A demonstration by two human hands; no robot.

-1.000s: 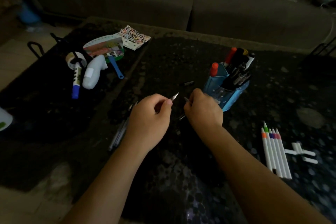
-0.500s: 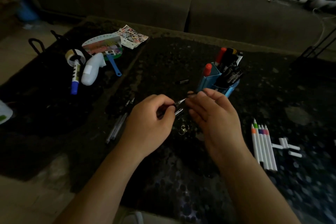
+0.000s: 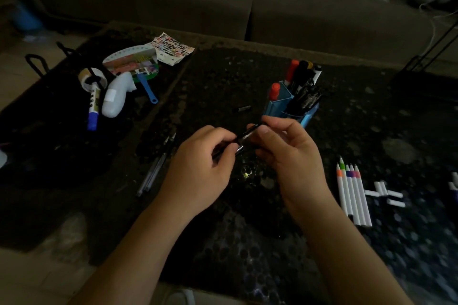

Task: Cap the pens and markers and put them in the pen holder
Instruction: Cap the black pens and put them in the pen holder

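Mostly hidden: pen (image 3: 247,133) pinched by left hand (image 3: 198,171) and right hand (image 3: 290,153); cap seating unclear in dimness.

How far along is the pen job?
Done: several capped pens and markers stand in the blue pen holder. In hand: the left hand and right hand both pinch one black pen, apparently pushing its cap on. Left: that pen into the holder, plus two clear pens lying loose and five uncapped white markers with their white caps beside them.
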